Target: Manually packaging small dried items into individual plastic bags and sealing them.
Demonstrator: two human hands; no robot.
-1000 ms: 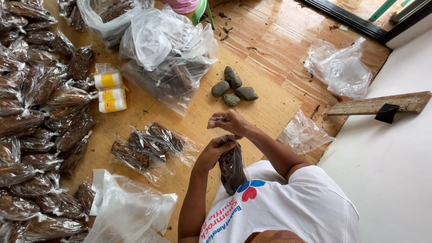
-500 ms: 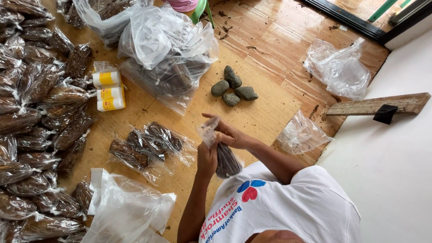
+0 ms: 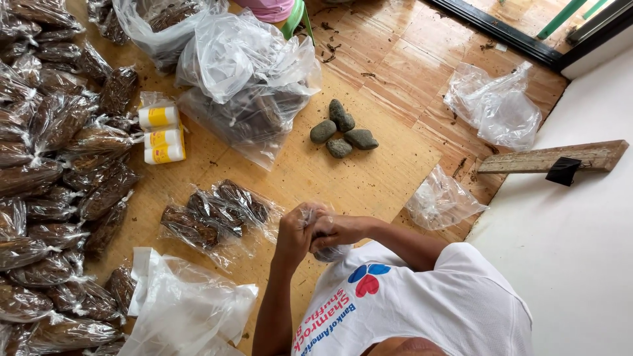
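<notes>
Both hands point(image 3: 315, 232) now closed together on one bag point(image 3: 328, 252) | four stones point(image 3: 341, 130)

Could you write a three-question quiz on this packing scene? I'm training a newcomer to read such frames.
1. What do both hands grip?
2. True or false: the grey stones touch the white rolls.
3. Where is the heap of filled packets: A the image's left, B its right?

Key:
1. The left hand and right hand pinch a small clear bag.
2. False: stones lie apart from rolls.
3. A: packets.
</notes>
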